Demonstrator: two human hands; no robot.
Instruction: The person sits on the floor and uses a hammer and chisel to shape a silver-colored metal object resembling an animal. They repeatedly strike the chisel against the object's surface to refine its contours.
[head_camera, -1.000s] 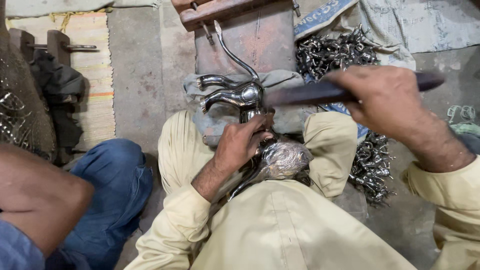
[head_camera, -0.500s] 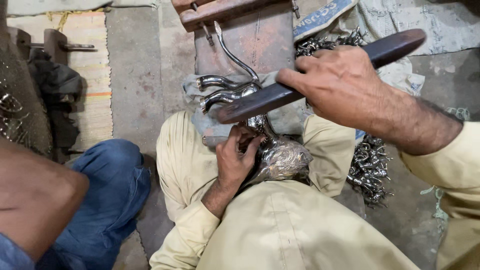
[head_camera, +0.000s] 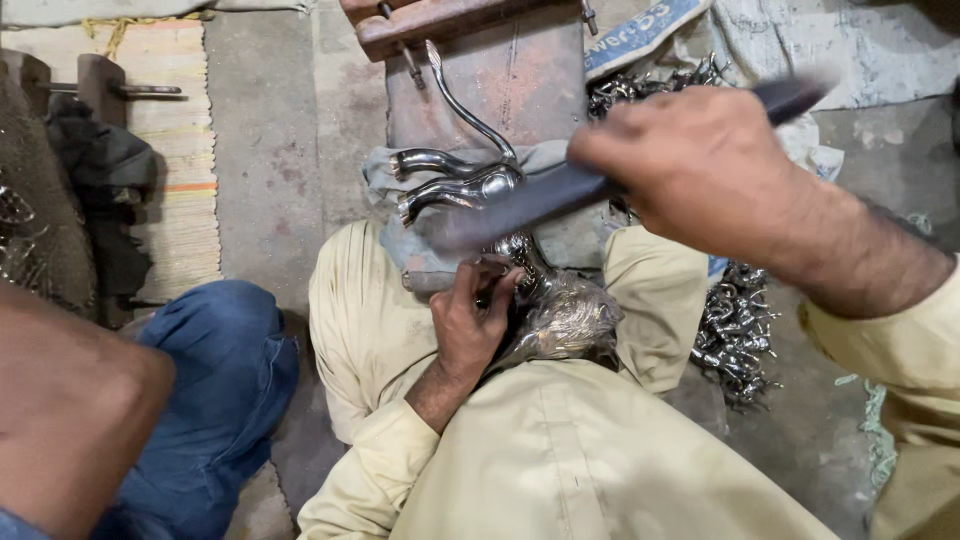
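Left hand (head_camera: 478, 322) clamps the metal figure (head_camera: 470, 185) against the cloth (head_camera: 400, 235); right hand (head_camera: 700, 165) grips a file (head_camera: 530, 205) above it. Filing looks underway, unfinished.

I see my right hand (head_camera: 700, 170) gripping a dark, motion-blurred file (head_camera: 560, 195) over a shiny curved metal fitting (head_camera: 460, 180) lying on grey cloth (head_camera: 400, 240), while my left hand (head_camera: 475, 315) steadies its lower end beside a plastic-wrapped part (head_camera: 570, 320) between my knees.
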